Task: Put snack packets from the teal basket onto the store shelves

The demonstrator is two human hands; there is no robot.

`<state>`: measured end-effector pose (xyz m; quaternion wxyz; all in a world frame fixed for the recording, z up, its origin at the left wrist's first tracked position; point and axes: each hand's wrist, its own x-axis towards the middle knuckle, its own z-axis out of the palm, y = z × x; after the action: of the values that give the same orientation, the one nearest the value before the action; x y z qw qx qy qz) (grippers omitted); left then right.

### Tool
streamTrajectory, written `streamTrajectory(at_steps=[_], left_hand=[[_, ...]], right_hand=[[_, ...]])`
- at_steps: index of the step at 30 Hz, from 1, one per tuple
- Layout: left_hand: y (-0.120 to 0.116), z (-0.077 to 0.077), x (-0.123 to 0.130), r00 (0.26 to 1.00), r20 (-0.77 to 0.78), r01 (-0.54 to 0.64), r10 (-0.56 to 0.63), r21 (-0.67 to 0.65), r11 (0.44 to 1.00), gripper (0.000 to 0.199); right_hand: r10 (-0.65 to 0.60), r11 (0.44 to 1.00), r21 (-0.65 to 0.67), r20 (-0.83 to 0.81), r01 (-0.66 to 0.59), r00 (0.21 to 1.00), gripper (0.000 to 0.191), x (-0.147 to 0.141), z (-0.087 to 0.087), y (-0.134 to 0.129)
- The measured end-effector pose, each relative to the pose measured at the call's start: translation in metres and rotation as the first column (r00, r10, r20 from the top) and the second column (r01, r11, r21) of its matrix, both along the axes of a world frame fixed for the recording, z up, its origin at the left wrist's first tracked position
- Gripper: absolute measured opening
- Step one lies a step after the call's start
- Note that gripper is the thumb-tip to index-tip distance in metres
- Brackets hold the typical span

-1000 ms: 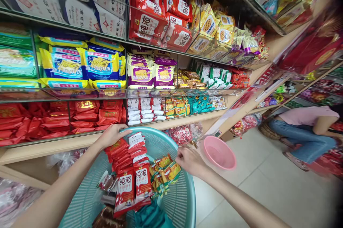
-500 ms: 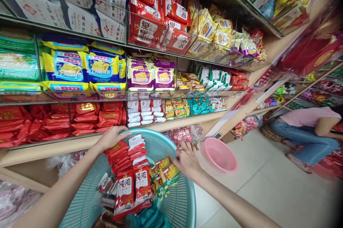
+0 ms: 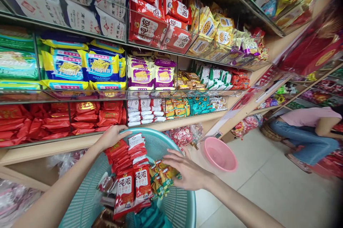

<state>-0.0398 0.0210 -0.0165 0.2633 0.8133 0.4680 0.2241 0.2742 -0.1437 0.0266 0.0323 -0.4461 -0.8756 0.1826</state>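
The left hand [image 3: 114,138] is at the far rim of the blue basket [image 3: 189,199], by the shelf [image 3: 88,140]. I can't tell if its fingers pinch the rim or just rest there. The right hand [image 3: 187,171] is spread, with its fingers over the yellow packs [image 3: 158,180] and its thumb apart. I can't tell if the tips touch them. The yellow packs lie inside the basket, on its right side, just beside the big red packs [image 3: 125,189]. A teal pack [image 3: 152,216] is near the bottom.

To move the yellow packs well, it looks best to keep the left hand on the rim so the basket can't tip. The right hand should close softly around a few packs, since they look small and may slip. Pushing hard could knock the red packs out of line or crush what's inside.
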Motion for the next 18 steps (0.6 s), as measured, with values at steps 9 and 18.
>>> streamTrajectory(at_steps=[9,18], left_hand=[[-0.002,0.002,0.000,1.000,0.014,0.005,-0.005,-0.002,1.000,0.039],[-0.002,0.003,0.001,1.000,0.027,0.002,-0.002,0.001,1.000,0.041]], right_hand=[[0.014,0.999,-0.033,0.048,-0.012,0.999,0.040,0.006,0.000,0.008],[-0.007,0.998,0.070,0.053,0.003,0.999,0.036,-0.001,0.000,0.036]])
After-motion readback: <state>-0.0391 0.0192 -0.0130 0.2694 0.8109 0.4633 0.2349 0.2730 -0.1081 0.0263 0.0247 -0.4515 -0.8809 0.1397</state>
